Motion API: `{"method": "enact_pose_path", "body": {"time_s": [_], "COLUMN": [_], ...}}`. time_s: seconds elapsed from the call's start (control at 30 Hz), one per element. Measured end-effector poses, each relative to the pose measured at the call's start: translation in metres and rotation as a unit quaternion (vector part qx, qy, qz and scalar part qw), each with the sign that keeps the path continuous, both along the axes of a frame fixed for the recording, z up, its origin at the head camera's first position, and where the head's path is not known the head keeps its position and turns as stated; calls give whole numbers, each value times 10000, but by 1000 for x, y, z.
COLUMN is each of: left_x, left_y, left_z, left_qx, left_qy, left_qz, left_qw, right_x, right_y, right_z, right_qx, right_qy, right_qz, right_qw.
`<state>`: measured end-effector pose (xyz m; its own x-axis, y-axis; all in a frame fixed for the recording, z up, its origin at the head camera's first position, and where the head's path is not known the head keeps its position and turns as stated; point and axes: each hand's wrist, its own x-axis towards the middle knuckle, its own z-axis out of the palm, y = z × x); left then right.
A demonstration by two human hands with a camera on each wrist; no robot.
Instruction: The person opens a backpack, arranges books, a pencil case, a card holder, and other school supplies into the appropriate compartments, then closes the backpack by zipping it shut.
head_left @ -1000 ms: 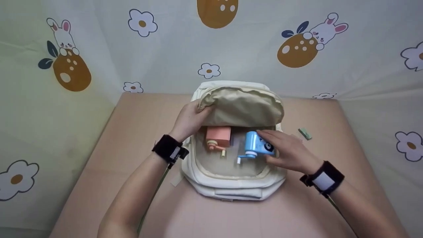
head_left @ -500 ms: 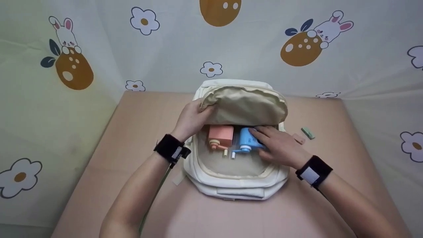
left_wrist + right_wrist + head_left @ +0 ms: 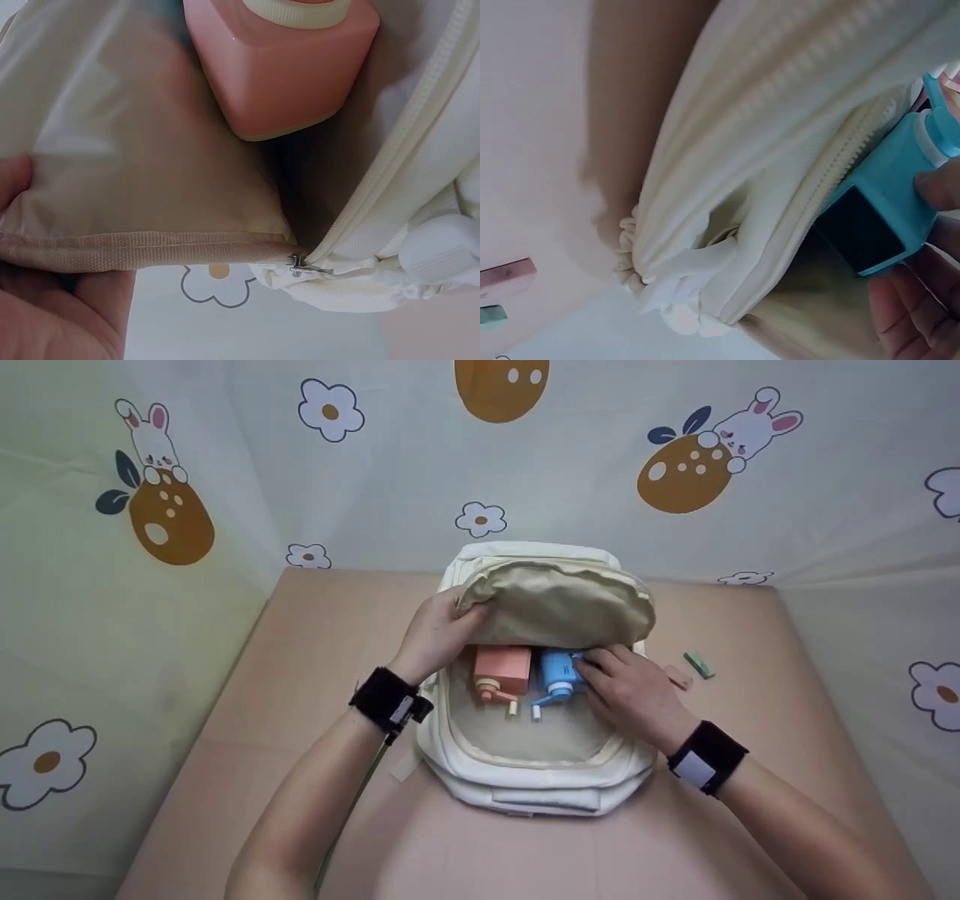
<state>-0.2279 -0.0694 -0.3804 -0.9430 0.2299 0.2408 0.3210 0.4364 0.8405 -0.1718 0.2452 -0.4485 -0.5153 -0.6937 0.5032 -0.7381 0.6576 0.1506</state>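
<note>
A cream backpack (image 3: 536, 776) lies with its front opening unzipped. My left hand (image 3: 436, 634) grips the edge of its beige-lined flap (image 3: 562, 604), holding it raised, with the thumb on the lining in the left wrist view. Inside sits a pink hand-crank pencil sharpener (image 3: 504, 666), its crank toward me. Right beside it is a blue hand-crank pencil sharpener (image 3: 559, 669). My right hand (image 3: 637, 690) reaches into the opening and holds the blue one by its right side; the right wrist view shows the thumb on its body (image 3: 885, 195) and fingers at the opposite side.
A small green block (image 3: 700, 664) and a pink block (image 3: 679, 677) lie on the table (image 3: 300, 675) to the right of the backpack. A zipper pull (image 3: 300, 264) hangs at the opening's corner. Patterned fabric walls (image 3: 390, 480) enclose the back and sides.
The right hand has shifted left with the blue sharpener, bringing it close to the pink one, and its fingers are now more bent. The left hand still holds the flap up.
</note>
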Motion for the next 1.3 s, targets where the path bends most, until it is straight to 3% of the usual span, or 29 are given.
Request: {"method": "enact_pose_path", "body": {"time_s": [0.17, 0.3, 0.37, 0.43, 0.53, 0.63, 0.77, 0.9, 1.0, 1.1, 1.3], "left_x": [3, 6, 6, 7, 8, 9, 12, 18, 24, 30, 47], "left_y": [-2, -2, -2, -3, -5, -8, -10, -14, -21, -28, -40], "left_z": [-1, -2, -2, -3, -3, -5, -8, -14, -18, -23, -44], "left_qx": [-41, -70, -77, -55, -16, -12, -58, -377, -774, -1216, -1939], "left_qy": [27, 32, 23, 41, 101, 146, 246, 463, 728, 1215, 2693], "left_qz": [-65, -152, -226, -287, -340, -378, -560, -983, -1334, -1638, -2074], "left_qw": [10000, 9999, 9997, 9996, 9994, 9992, 9981, 9934, 9854, 9714, 9203], "right_x": [3, 14, 22, 27, 29, 27, 27, 32, 39, 48, 68], "right_y": [-4, -2, 0, 1, 3, 4, 4, 1, 0, 0, 2], "right_z": [0, 7, 17, 30, 50, 64, 66, 58, 51, 43, 20], "right_qx": [-135, -836, -1441, -2101, -2835, -2871, -2558, -2751, -2802, -2647, -2153], "right_qy": [74, 319, 711, 1124, 1333, 904, 324, 377, 440, 415, 424], "right_qz": [-50, 181, 252, 195, -53, -277, -471, -448, -226, 30, 689], "right_qw": [9999, 9958, 9867, 9710, 9497, 9532, 9650, 9596, 9587, 9634, 9732]}}
